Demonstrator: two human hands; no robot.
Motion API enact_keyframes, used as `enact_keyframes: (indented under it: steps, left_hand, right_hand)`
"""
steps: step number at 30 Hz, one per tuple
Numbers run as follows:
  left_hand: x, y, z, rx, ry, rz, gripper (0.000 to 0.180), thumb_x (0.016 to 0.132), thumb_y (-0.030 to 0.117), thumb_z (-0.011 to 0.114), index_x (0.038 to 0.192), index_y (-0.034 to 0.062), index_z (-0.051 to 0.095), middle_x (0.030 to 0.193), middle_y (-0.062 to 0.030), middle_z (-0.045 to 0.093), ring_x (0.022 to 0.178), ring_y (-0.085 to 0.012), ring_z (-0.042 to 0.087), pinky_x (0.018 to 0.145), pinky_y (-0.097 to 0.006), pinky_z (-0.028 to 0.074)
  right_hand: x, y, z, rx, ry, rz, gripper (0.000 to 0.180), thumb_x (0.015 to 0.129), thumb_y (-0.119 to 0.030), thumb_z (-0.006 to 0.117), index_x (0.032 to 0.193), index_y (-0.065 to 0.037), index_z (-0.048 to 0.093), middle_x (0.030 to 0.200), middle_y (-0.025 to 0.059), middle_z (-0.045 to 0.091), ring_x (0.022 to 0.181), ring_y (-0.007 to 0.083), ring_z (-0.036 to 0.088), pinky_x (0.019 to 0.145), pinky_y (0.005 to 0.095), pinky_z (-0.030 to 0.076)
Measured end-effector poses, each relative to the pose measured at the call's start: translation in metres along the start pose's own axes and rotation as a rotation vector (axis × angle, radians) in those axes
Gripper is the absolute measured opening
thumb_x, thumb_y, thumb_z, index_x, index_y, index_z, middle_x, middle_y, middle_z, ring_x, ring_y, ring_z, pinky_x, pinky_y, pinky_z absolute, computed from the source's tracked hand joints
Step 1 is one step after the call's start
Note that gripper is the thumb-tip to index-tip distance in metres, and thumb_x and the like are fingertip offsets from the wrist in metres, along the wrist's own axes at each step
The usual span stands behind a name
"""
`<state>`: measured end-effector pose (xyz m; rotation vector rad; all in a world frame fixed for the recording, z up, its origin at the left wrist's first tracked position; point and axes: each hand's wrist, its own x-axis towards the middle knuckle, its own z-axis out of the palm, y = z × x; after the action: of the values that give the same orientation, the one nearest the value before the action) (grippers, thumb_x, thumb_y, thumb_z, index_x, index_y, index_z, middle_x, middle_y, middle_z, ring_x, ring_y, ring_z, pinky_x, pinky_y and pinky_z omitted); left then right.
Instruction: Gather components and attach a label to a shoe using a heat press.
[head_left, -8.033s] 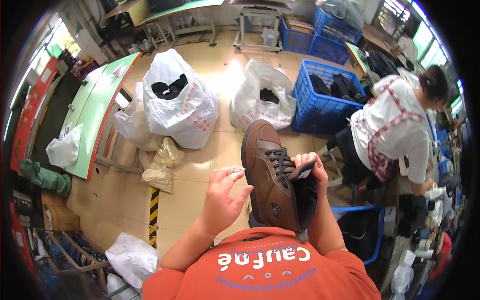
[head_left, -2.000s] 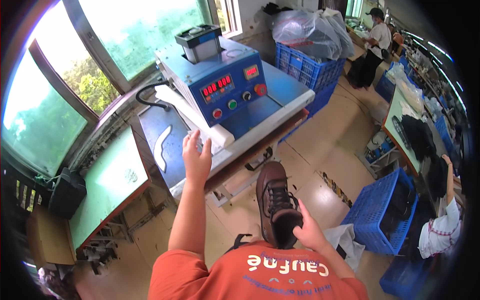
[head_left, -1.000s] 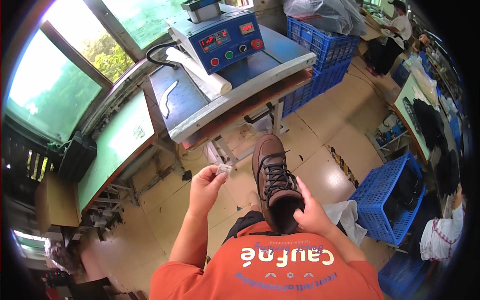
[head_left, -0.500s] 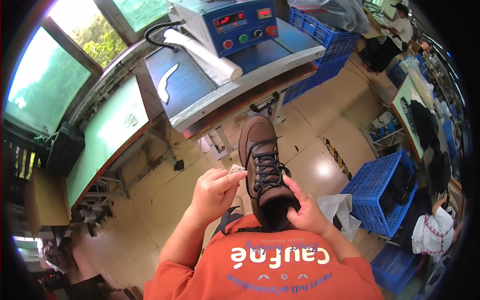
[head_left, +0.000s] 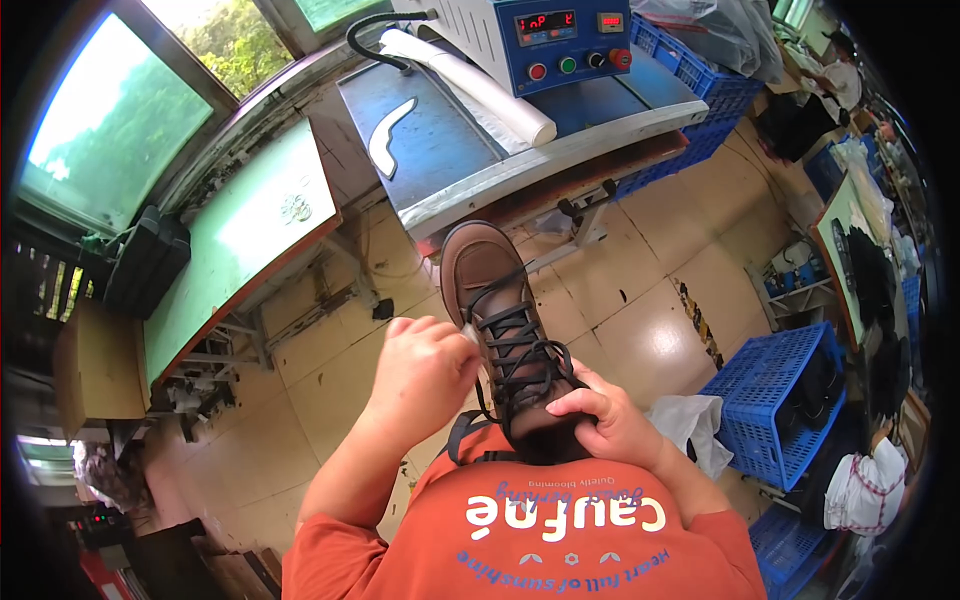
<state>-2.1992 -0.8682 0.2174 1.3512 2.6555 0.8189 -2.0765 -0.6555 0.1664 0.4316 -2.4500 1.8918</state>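
Note:
A brown lace-up shoe (head_left: 513, 350) with black laces points away from me, its heel end close to my orange shirt. My right hand (head_left: 612, 418) grips the shoe at its collar, thumb over the tongue area and fingers along the right side. On the other side my left hand (head_left: 425, 372) is closed, pinching a small beige piece (head_left: 470, 334) against the shoe's left side near the lace rows. Most of that piece is hidden by my fingers, and its kind cannot be made out.
Ahead stands a blue machine (head_left: 560, 45) on a metal-edged table, with a white roll (head_left: 470, 88) and a curved white cutout (head_left: 388, 138). A green-topped table (head_left: 240, 240) is at left. Blue crates (head_left: 765, 395) stand at right. People sit farther off.
My left hand has brought the beige piece against the shoe's left side. My right thumb has moved onto the tongue area. The shoe has shifted left in view, and the view has turned slightly.

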Motion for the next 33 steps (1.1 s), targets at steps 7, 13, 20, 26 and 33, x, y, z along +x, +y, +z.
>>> enact_keyframes:
  steps: [7, 13, 20, 26, 33]
  left_hand:
    - [-0.007, 0.011, -0.003, 0.079, 0.120, 0.114, 0.013, 0.063, 0.010, 0.072, 0.071, 0.0114, 0.062, 0.069, 0.0017, 0.056, 0.069, -0.0174, 0.052, 0.075, -0.035, 0.038]
    - [0.010, 0.030, 0.006, 0.299, -0.089, 0.258, 0.006, 0.066, 0.016, 0.065, 0.066, 0.0133, 0.060, 0.065, 0.0032, 0.049, 0.073, -0.0151, 0.049, 0.082, -0.037, 0.035]
    - [0.016, 0.028, 0.019, 0.255, -0.049, 0.246, 0.007, 0.060, 0.012, 0.062, 0.058, 0.0110, 0.055, 0.059, 0.0006, 0.047, 0.067, -0.0176, 0.048, 0.078, -0.038, 0.036]
    - [0.012, 0.011, 0.020, 0.276, 0.302, 0.065, 0.010, 0.057, 0.005, 0.062, 0.055, 0.0070, 0.052, 0.058, -0.0035, 0.049, 0.060, -0.0220, 0.049, 0.068, -0.036, 0.036]
    - [-0.002, -0.010, 0.006, 0.017, 0.289, -0.146, 0.006, 0.067, 0.005, 0.068, 0.070, 0.0055, 0.063, 0.067, -0.0031, 0.058, 0.067, -0.0218, 0.053, 0.070, -0.034, 0.038]
  right_hand:
    - [0.005, -0.007, 0.003, -0.019, -0.022, 0.016, 0.041, 0.065, 0.013, 0.048, 0.096, -0.010, 0.062, 0.133, 0.0283, 0.038, 0.120, 0.0410, 0.044, 0.096, 0.0337, 0.038]
    - [0.004, -0.013, 0.002, -0.027, -0.060, 0.052, 0.043, 0.066, 0.011, 0.050, 0.100, -0.011, 0.062, 0.133, 0.0273, 0.038, 0.123, 0.0401, 0.041, 0.099, 0.0347, 0.036]
    - [-0.003, -0.016, 0.001, -0.157, -0.089, 0.076, 0.044, 0.066, 0.010, 0.052, 0.102, -0.014, 0.061, 0.135, 0.0315, 0.033, 0.123, 0.0396, 0.040, 0.100, 0.0352, 0.035]
    - [-0.010, -0.010, -0.003, -0.098, 0.000, 0.121, 0.043, 0.067, 0.009, 0.051, 0.101, -0.014, 0.062, 0.134, 0.0335, 0.032, 0.121, 0.0408, 0.042, 0.095, 0.0334, 0.039]
    - [-0.013, -0.006, -0.005, -0.059, 0.038, 0.141, 0.041, 0.067, 0.009, 0.048, 0.099, -0.012, 0.063, 0.133, 0.0323, 0.035, 0.122, 0.0403, 0.042, 0.092, 0.0317, 0.041]
